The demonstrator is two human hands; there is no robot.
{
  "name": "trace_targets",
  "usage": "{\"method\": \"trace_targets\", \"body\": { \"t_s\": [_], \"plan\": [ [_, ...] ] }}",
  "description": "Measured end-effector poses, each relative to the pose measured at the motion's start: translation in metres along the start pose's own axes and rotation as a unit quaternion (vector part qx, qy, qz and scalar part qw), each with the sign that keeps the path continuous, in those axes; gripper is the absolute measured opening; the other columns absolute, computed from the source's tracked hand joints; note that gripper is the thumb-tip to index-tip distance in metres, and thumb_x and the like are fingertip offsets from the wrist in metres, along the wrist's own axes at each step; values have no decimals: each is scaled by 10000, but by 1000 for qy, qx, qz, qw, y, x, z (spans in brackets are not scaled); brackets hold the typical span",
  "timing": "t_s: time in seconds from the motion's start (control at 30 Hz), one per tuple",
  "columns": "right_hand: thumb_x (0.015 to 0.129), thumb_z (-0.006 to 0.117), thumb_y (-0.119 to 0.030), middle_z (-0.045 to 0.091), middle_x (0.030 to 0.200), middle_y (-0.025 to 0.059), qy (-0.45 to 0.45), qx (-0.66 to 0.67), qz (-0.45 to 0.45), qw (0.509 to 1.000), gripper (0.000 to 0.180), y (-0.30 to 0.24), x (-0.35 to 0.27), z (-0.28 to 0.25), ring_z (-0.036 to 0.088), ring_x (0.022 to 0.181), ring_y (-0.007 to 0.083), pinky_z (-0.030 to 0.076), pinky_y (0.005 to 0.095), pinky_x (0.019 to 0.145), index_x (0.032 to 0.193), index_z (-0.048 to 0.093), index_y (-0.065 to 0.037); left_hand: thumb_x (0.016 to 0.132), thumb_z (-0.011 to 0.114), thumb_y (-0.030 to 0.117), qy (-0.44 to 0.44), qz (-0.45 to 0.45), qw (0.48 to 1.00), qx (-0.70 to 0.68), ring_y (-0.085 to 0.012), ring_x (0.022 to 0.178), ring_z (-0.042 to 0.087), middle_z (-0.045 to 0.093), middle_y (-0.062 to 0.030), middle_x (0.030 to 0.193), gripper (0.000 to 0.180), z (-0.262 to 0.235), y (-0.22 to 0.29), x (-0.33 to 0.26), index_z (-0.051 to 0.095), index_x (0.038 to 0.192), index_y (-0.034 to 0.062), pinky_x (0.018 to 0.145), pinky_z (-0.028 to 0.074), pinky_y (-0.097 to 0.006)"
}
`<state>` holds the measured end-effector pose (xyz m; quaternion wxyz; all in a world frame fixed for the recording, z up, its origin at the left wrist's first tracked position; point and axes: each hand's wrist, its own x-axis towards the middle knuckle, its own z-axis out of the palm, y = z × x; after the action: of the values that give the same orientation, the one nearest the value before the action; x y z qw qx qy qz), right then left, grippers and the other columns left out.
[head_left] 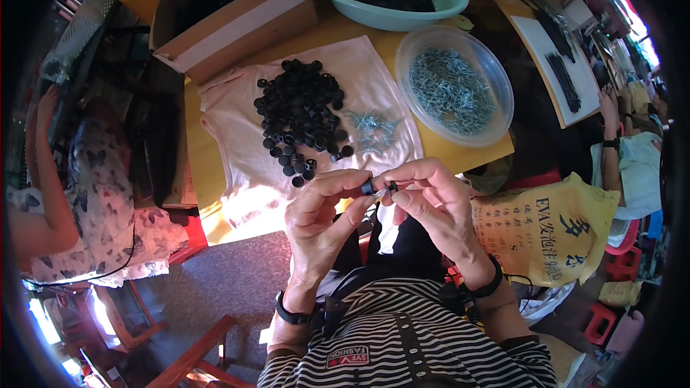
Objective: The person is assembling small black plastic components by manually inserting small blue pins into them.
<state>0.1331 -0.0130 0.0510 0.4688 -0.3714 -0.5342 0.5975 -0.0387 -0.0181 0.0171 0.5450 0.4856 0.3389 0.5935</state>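
In front of my body, my left hand [316, 219] and my right hand [438, 205] meet fingertip to fingertip. The left thumb and finger pinch a small black cap [368, 187]. Between the right fingertips is another small black piece [392, 187], close beside the first; its exact shape is too small to tell. Beyond my hands, a heap of black caps [298, 104] lies on a pale pink cloth [241, 118]. A small scatter of thin silvery metal pieces [374, 129], like screws or pins, lies right of the heap. More of these fill a round clear plastic tub [503, 118].
Behind the cloth stand a cardboard box [244, 29] of black parts and a pale green basin [374, 16] holding more. A yellow printed sack [553, 230] is at my right. People sit on the left [93, 179] and far right [636, 172].
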Motion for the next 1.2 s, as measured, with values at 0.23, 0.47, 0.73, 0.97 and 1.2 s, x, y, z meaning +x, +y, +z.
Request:
{"method": "trace_targets", "body": {
  "t_s": [0.23, 0.47, 0.73, 0.97, 1.2],
  "plan": [
    [919, 566, -62, 626, 1034, 92, 6, 150, 18, 989, 202, 8, -6, -2, 610, 868, 111, 521, 227, 623, 1105, 544, 11, 809, 666, -69, 2, -35, 997, -66, -155, 969, 597, 589, -110, 1098, 300, 4, 1, -7, 603, 1099, -31, 876, 504, -279],
    [911, 604, -132, 644, 957, 53, 20, 268, 99, 958, 227, 15, -4, -6, 616, 812, 90, 497, 208, 602, 1112, 584, -29, 823, 656, -62, 7, -39, 997, -68, -153, 972, 602, 598, -95, 1074, 274, 8, 5, -8, 594, 1089, -34, 884, 500, -282],
    [907, 608, -127, 638, 962, 52, 16, 348, 111, 931, 245, 18, -3, -13, 599, 806, 79, 494, 202, 601, 1133, 587, -34, 823, 654, -63, 16, -53, 995, -89, -152, 979, 616, 613, -104, 1092, 258, 13, 1, -6, 591, 1071, -32, 880, 499, -277],
    [902, 602, -84, 640, 1010, 78, 17, 334, 79, 939, 238, 15, -3, -18, 608, 834, 100, 504, 212, 611, 1131, 585, -21, 833, 632, -78, 16, -47, 989, -137, -153, 970, 620, 624, -106, 1078, 238, 20, -2, -5, 595, 1061, -24, 856, 503, -261],
    [888, 613, -53, 641, 1041, 89, 39, 162, -4, 986, 237, 4, -3, -15, 626, 852, 118, 520, 226, 662, 1120, 593, -8, 831, 636, -71, 8, -48, 983, -175, -169, 971, 628, 635, -124, 1061, 240, 23, 1, -3, 588, 1061, -25, 861, 505, -274]
  ]
}}
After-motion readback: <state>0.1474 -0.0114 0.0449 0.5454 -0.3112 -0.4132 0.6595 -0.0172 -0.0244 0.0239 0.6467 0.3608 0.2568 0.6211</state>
